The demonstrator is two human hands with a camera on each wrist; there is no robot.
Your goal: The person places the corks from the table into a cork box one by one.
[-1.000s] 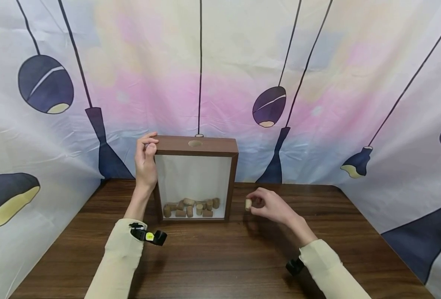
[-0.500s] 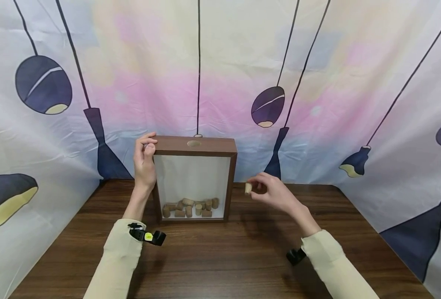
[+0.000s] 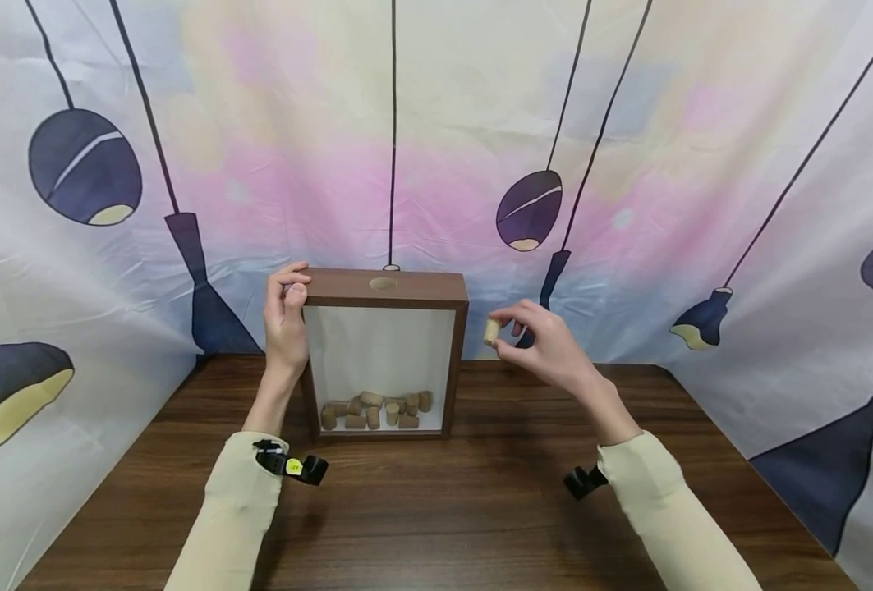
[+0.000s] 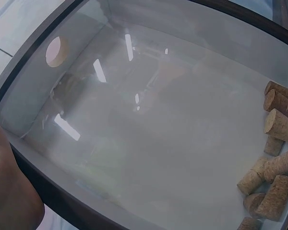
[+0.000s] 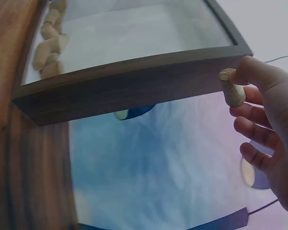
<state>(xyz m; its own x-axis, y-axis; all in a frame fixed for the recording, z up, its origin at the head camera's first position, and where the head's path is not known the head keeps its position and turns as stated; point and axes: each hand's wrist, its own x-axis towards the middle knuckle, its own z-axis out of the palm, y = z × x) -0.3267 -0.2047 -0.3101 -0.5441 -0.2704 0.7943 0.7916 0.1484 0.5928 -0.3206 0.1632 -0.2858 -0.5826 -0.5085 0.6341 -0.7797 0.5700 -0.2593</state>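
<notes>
A brown wooden shadow box (image 3: 461, 369) with a clear front stands upright on the table, a round hole (image 3: 383, 283) in its top. Several corks (image 3: 373, 417) lie along its floor, also seen at the right of the left wrist view as a pile of corks (image 4: 276, 197). My left hand (image 3: 286, 324) grips the box's upper left corner, thumb in front. Between thumb and fingertips of my right hand (image 3: 543, 341) is a cork (image 3: 491, 332), raised above the table just right of the box. The right wrist view shows this pinched cork (image 5: 234, 88) near the box's side.
The dark wood-grain table (image 3: 436, 517) extends in front of and on both sides of the box. Behind it hangs a pastel backdrop (image 3: 296, 164) printed with dark lamps, with more cloth at left and right. Black wrist cameras sit on both sleeves.
My right hand has risen from near the tabletop with the cork, to a little below the box's top. The left hand and the box have stayed in place.
</notes>
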